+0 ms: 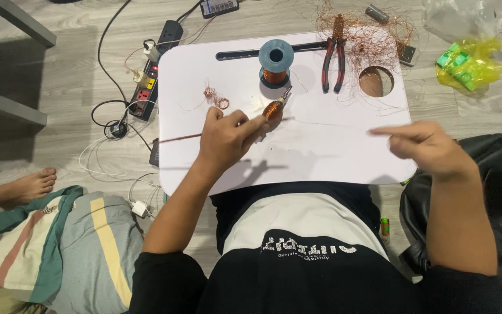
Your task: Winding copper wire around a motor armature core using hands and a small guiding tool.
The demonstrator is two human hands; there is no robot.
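1. The white lap table (332,157) lies under both my hands; its round hole (376,81) sits beyond my right fingers, its dark slot (239,55) beyond my left.
2. The black bag (495,192) rests on the floor just outside my right wrist; the striped cloth (71,244) lies outside my left elbow, with another person's bare foot (33,185) above it.
3. My left hand (225,138) is closed around a small copper-wound coil (272,109); the coil pokes out past my fingertips, and a thin rod (179,138) runs out the other side of my fist, towards the table's left edge.
4. My right hand (428,145) hovers well apart from the left; thumb and forefinger are pinched together, pointing at the left hand; whether a fine wire lies between them I cannot tell.
5. The power strip (152,72) lies on the floor beyond my left hand, off the table's edge.
6. The red-handled pliers (333,58) rest far beyond my fingers, amid a tangle of loose copper wire (373,29).
7. The blue spool of copper wire (275,63) stands upright just beyond the coil.
8. A small curl of wire (217,100) lies just beyond my left knuckles.
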